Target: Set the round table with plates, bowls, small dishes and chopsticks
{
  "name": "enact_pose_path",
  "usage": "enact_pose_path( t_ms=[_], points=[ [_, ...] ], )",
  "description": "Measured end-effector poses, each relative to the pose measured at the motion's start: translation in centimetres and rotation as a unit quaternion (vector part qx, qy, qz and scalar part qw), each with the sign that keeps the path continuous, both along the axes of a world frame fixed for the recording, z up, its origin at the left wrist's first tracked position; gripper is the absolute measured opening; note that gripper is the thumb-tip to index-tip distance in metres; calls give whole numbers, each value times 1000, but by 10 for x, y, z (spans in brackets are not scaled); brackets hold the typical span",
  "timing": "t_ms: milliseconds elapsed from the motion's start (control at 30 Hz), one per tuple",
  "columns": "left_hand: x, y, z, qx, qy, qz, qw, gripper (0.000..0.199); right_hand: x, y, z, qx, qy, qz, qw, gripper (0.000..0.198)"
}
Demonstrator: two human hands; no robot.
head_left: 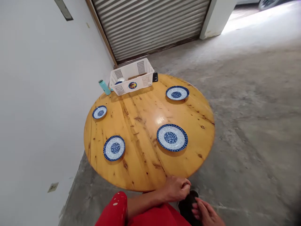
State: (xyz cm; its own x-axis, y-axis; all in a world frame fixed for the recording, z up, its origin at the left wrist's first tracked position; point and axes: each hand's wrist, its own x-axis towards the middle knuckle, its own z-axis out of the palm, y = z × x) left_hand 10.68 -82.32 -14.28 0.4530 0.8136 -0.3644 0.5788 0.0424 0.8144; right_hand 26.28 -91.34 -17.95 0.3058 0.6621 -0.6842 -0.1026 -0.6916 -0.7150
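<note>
My left hand (pixel 178 189) is loosely curled into a fist at the near edge of the round wooden table (pixel 141 125), the forearm reaching across in front of my red clothing. Nothing shows in it. Low and to the right, beyond the table edge, my right hand (pixel 207 212) has its thumb and fingers drawn together, also with nothing visible between them. Nearest the hands lies a blue-and-white plate (pixel 172 137). A second patterned plate (pixel 114 148) sits to its left. Farther back are a smaller-looking plate (pixel 99 112) at left and another plate (pixel 177 93) at right.
A white plastic basket (pixel 141 82) at the table's far side holds a bowl (pixel 121 80) and brown sticks (pixel 137 76). Beside it stand a turquoise bottle (pixel 104 87) and a black slotted item (pixel 155 77). A white wall (pixel 47 110) borders the left; a roller shutter (pixel 152 25) is behind.
</note>
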Motion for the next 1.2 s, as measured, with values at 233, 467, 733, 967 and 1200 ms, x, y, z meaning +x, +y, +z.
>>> enact_pose_path(
  t_ms=[233, 467, 733, 967, 1200],
  points=[
    [87, 34, -1, 8, 74, 58, 996, 34, 81, 72, 28, 53, 13, 73, 996, 51],
    [208, 79, 17, 35, 43, 75, 996, 34, 239, 122, 38, 114, -45, -5, 992, 51],
    [279, 124, 25, 19, 57, 81, 995, 33, 294, 173, 21, 119, -4, 50, 992, 49],
    [336, 218, 5, -14, 24, 136, 990, 34, 350, 259, -2, 89, -10, 106, 990, 49],
    [395, 364, 12, 18, 1, 137, 990, 36, 440, 385, 1, 51, -40, 55, 996, 52]
  ],
)
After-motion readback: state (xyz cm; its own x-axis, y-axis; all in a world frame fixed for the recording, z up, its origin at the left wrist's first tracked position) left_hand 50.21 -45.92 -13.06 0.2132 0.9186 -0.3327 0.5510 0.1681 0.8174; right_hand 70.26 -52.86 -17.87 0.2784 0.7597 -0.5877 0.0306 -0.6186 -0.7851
